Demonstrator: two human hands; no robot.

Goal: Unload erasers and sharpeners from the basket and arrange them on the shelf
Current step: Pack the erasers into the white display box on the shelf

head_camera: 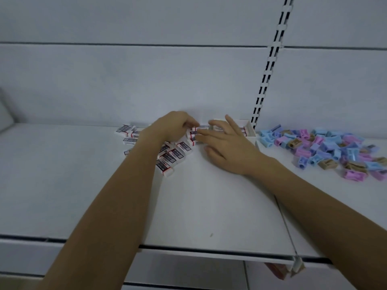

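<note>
On the white shelf, a loose heap of erasers lies far from the front edge, near the middle. The left hand reaches over the heap, its grip curled and pinching one eraser at the fingertips. The right hand lies just right of it, grip spread, fingers straight and touching the nearest erasers. A small white box sits behind the right hand by the slotted upright. Blue, pink and tan sharpeners are piled further right.
</note>
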